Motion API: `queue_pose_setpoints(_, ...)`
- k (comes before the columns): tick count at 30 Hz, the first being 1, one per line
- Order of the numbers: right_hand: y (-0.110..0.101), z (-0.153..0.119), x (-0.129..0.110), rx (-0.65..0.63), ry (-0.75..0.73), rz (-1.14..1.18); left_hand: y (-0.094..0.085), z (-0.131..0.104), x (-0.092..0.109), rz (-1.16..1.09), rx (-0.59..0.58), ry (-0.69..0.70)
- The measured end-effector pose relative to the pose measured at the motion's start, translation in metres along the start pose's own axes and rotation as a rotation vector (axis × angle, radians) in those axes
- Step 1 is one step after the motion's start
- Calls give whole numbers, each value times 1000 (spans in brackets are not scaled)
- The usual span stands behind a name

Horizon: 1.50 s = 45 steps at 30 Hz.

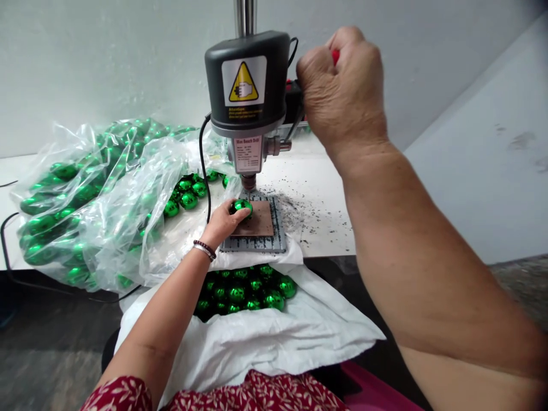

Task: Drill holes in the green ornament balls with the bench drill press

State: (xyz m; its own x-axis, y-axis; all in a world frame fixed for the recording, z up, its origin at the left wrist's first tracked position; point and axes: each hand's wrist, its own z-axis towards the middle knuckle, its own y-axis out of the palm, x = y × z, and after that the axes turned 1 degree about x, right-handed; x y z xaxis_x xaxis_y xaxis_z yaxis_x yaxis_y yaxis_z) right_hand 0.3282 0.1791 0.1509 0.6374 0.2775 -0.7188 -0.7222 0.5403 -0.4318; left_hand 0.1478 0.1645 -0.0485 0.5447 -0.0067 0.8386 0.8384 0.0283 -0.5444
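Observation:
Under the chuck of a black bench drill [247, 85], my left hand [222, 220] holds a shiny green ball [242, 209] on a brown wooden board [260, 220]. The board lies on the drill's grey slotted base [252, 244]. My right hand [342, 85] is raised to the right of the drill head, its fingers wrapped round a lever handle with a red end [335, 56]. The drill bit's tip is close to the ball; whether it is inside cannot be made out.
Clear plastic bags [107, 200] of green balls cover the left of the white table [325, 228]. Dark shavings lie right of the base. Below the table edge, a white sack [291, 337] holds more green balls [237, 294]. A black cable [204, 165] hangs beside the drill.

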Motion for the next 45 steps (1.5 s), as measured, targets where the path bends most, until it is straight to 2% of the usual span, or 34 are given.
queue_pose_setpoints(11, 2, 0, 3, 14, -26, 54, 2, 2, 9, 146, -20, -36)
queue_pose_setpoints(16, 2, -2, 2, 14, -26, 99, 10, 1, 14, 253, -29, 100)
queue_pose_setpoints(25, 3, -5, 5, 38, -47, 132, 22, 2, -8, 21, -39, 54)
queue_pose_setpoints(31, 2, -27, 21, 95, -154, 171, 21, -2, -3, 36, -16, 42)
queue_pose_setpoints(36, 3, -48, 38, 164, -262, 95, 22, -1, -4, 72, -26, 37)
queue_pose_setpoints(40, 5, -59, 45, 197, -286, 78, 23, -1, -7, 60, -29, 62)
queue_pose_setpoints(45, 9, -69, 53, 228, -327, 99, 22, -2, -4, 71, -25, 30)
